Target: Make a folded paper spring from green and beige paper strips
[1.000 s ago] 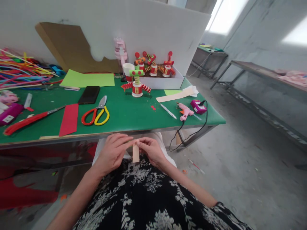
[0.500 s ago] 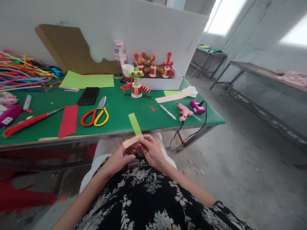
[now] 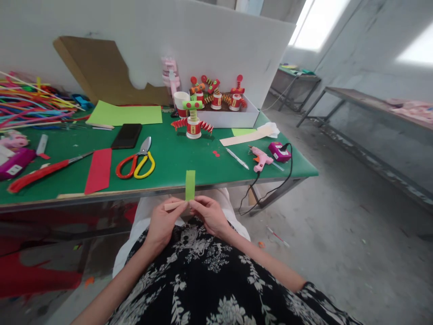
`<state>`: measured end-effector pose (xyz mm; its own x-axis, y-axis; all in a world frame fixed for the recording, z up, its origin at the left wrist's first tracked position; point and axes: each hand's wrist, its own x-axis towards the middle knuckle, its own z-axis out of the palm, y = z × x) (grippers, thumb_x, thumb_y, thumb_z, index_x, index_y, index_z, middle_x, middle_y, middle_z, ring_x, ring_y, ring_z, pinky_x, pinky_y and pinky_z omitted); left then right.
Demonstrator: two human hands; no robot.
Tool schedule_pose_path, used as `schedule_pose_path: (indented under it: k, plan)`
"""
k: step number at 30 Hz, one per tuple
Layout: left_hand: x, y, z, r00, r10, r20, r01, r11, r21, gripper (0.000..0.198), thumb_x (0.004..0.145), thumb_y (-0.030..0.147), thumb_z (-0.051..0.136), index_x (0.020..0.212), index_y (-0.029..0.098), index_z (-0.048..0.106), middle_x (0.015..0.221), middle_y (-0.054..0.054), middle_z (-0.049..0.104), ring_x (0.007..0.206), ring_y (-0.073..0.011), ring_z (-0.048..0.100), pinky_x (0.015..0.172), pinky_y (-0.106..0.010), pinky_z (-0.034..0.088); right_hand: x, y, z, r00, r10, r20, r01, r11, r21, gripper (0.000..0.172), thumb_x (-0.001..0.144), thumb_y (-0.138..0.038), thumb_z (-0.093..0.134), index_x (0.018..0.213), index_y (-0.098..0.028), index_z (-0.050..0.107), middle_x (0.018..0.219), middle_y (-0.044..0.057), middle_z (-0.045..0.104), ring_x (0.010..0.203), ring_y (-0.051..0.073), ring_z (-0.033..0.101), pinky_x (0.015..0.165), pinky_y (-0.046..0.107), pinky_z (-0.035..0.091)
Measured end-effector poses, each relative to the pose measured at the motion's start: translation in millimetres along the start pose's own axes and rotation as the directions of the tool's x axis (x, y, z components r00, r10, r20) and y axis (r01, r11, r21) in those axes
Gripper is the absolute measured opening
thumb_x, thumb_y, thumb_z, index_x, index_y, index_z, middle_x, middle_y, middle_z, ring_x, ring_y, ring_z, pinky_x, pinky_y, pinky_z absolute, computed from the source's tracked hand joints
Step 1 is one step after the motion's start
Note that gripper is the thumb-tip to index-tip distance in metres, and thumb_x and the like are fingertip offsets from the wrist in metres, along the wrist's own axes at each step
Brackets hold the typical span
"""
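Over my lap, just off the table's front edge, both my hands pinch two joined paper strips. The green paper strip [image 3: 190, 184] points straight up from my fingertips toward the table. A cream paper strip [image 3: 172, 206] runs out to the left, across my left hand [image 3: 165, 221]. My right hand [image 3: 210, 214] has its thumb and finger closed at the corner where the strips meet. My fingertips nearly touch, and they hide the join itself. Beyond them on the table stands a paper-cup figure [image 3: 193, 128] with folded red arms and a green head.
Scissors [image 3: 137, 162], a phone [image 3: 126, 136] and red paper [image 3: 99, 171] lie on the left of the green table [image 3: 176, 155]. A pen [image 3: 237, 159], a pink glue gun [image 3: 261, 158] and its cord are on the right. Similar figures fill a white box [image 3: 237, 118] behind.
The green strip has swung from leaning left to upright. My left hand has come up so its fingertips meet my right at the corner, and the cream strip shows less of its length.
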<state>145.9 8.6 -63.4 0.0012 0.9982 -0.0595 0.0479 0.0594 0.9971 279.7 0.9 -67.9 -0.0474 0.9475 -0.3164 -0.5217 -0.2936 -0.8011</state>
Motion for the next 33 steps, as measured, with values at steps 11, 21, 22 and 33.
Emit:
schedule_pose_path:
  k: [11, 21, 22, 33]
  plan:
    - [3, -1, -5.6, 0.998, -0.052, 0.042, 0.052, 0.999, 0.001, 0.032, 0.066, 0.05, 0.075, 0.065, 0.019, 0.07, 0.063, -0.001, 0.07, 0.063, -0.0155, 0.061, 0.062, -0.025, 0.048, -1, 1, -3, 0.995, -0.096, -0.005, 0.094, 0.977, -0.191, 0.025, 0.057, -0.044, 0.082, 0.067, -0.023, 0.073, 0.066, -0.002, 0.069, 0.063, 0.014, 0.057, 0.068, 0.029, 0.049]
    - [9, 8, -14.5, 0.982, -0.101, 0.159, 0.096, 0.995, 0.036, 0.032, 0.056, 0.044, 0.084, 0.074, 0.019, 0.077, 0.075, -0.005, 0.078, 0.069, -0.0192, 0.068, 0.067, -0.029, 0.053, 1, 0, -9, 0.995, -0.082, 0.048, 0.093, 0.948, -0.305, 0.034, 0.051, -0.046, 0.087, 0.065, -0.022, 0.067, 0.062, -0.003, 0.065, 0.057, 0.014, 0.058, 0.061, 0.028, 0.048]
    - [9, 8, -14.6, 0.982, -0.097, 0.161, 0.093, 0.995, 0.033, 0.031, 0.056, 0.045, 0.083, 0.072, 0.018, 0.076, 0.073, -0.005, 0.077, 0.067, -0.0188, 0.068, 0.066, -0.029, 0.053, 1, 1, -9, 0.996, -0.068, 0.053, 0.081, 0.95, -0.303, 0.035, 0.05, -0.046, 0.088, 0.065, -0.022, 0.067, 0.062, -0.003, 0.065, 0.056, 0.014, 0.058, 0.06, 0.028, 0.048]
    - [11, 1, -19.5, 0.985, 0.068, 0.16, -0.085, 0.991, 0.104, 0.017, 0.066, 0.036, 0.075, 0.07, 0.019, 0.075, 0.071, -0.003, 0.074, 0.065, -0.0173, 0.065, 0.063, -0.027, 0.051, -1, 4, -7, 0.995, 0.073, 0.06, -0.067, 0.993, -0.098, 0.042, 0.046, -0.048, 0.089, 0.07, -0.018, 0.073, 0.063, -0.003, 0.07, 0.053, 0.01, 0.061, 0.063, 0.026, 0.052]
